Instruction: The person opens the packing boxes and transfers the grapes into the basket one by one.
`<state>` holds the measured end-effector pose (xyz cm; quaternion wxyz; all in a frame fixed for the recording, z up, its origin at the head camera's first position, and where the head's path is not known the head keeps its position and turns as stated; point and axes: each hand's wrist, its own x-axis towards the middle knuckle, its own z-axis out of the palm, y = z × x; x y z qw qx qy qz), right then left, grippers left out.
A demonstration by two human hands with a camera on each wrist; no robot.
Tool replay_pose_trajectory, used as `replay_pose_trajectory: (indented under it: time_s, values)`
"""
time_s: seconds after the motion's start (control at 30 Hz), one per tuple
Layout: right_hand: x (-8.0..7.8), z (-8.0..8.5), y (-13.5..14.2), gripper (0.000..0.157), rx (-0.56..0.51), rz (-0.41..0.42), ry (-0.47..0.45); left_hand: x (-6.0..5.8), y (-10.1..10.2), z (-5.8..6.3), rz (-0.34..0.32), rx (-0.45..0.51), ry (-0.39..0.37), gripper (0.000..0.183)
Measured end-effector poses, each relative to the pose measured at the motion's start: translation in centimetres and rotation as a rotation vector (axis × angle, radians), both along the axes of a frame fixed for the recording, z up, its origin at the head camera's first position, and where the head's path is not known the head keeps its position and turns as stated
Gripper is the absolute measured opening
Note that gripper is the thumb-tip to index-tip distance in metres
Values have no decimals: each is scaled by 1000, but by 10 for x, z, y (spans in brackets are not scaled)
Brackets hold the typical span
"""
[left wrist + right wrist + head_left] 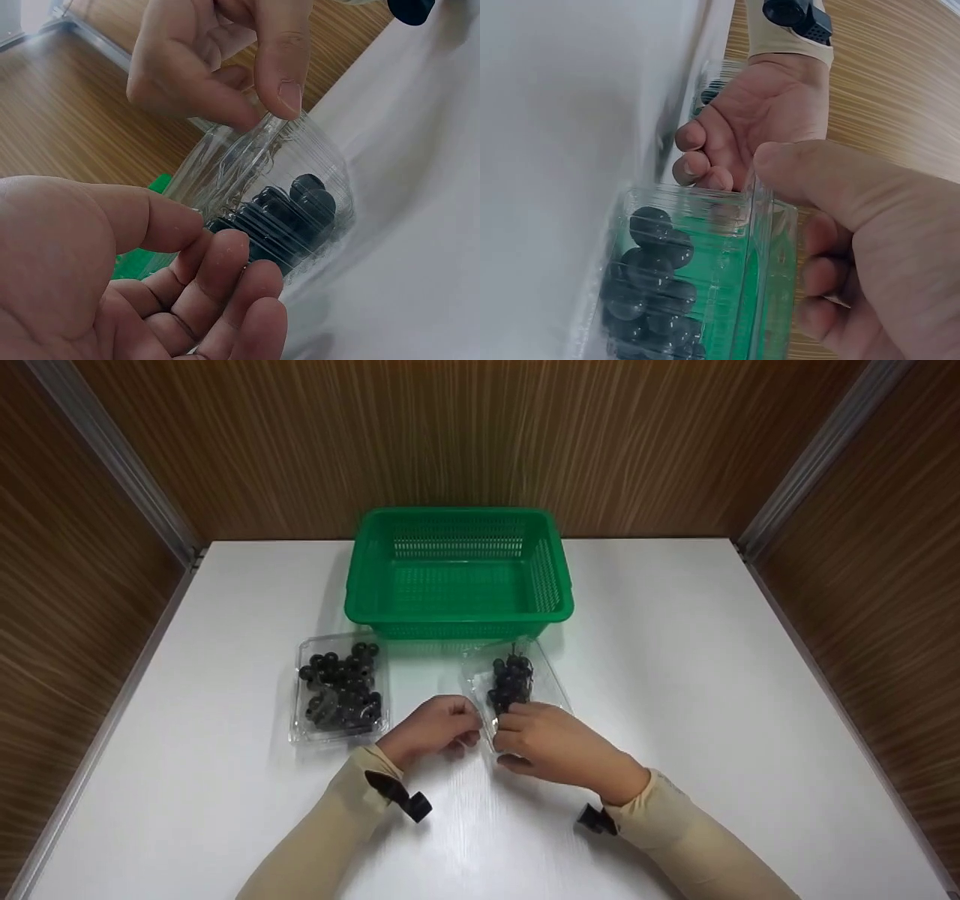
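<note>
Between the worktop's [690,660] side edges, the right hand [562,746] pinches a clear plastic box [550,682] — black round grapes [512,679] part-hidden, left hand's [437,726] grip unclear.

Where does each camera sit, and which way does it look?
Head: on the head, looking forward and down at a green basket, left box and right box of dark grapes; left grip, right grip and sleeves show.
Left wrist: worn there, looking past the left grip toward the right box and right grip.
Right wrist: worn there, looking past the right grip toward that box, the left grip and its sleeve.
Both wrist views share the right box and both grips.
</note>
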<state>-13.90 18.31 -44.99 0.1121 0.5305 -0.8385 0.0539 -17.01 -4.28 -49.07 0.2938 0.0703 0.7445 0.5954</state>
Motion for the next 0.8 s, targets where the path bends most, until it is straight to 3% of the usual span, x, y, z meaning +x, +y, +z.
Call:
replay_pose_trajectory:
  time_s: [0.2,0.53,0.8]
  values:
    - [4,-2,-4,18,-26,-16,74,0,-1,-1,-8,8,7,18]
    - [2,-6,-5,19,-32,-22,58,-1,0,-1,-9,-8,39,17]
    - [1,-6,-5,18,-38,-19,45,1,0,-1,-27,-32,12,25]
